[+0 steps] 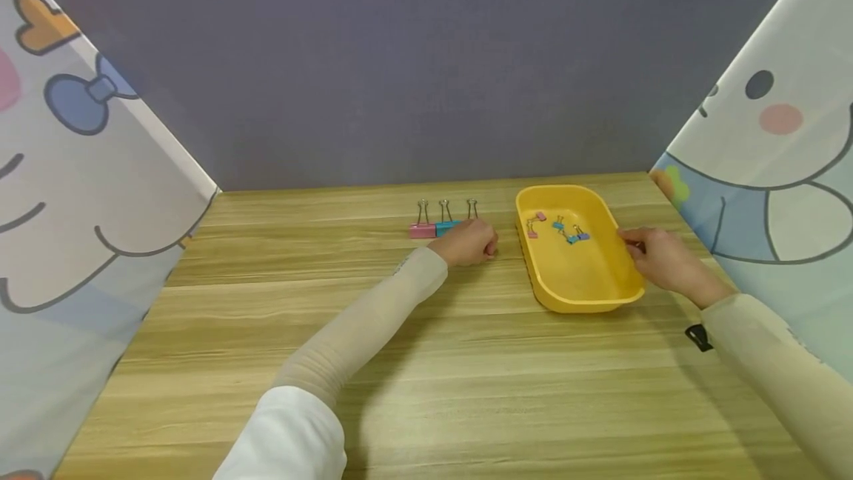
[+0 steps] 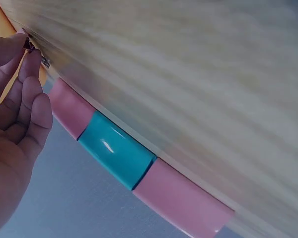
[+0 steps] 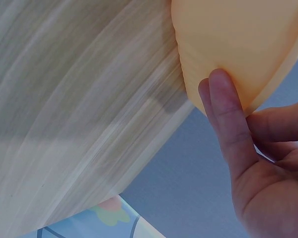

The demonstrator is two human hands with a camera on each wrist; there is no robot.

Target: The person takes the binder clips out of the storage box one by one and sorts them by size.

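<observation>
A row of three large binder clips stands on the table, handles up: a pink clip (image 1: 422,231), a teal clip (image 2: 118,148) and another pink clip (image 2: 72,108). Just right of the row is my left hand (image 1: 469,241), covering part of it in the head view. Its thumb and fingertips pinch a small binder clip (image 2: 29,45), mostly hidden by the fingers. My right hand (image 1: 663,261) grips the right rim of a yellow tray (image 1: 573,302), thumb and fingers on either side of the wall. Several small binder clips (image 1: 558,224) in pink, teal and purple lie inside the tray.
A small black object (image 1: 698,337) lies on the wooden table (image 1: 466,391) by the right forearm. A grey panel (image 1: 426,65) rises behind the table, and printed cartoon panels (image 1: 786,169) flank both sides.
</observation>
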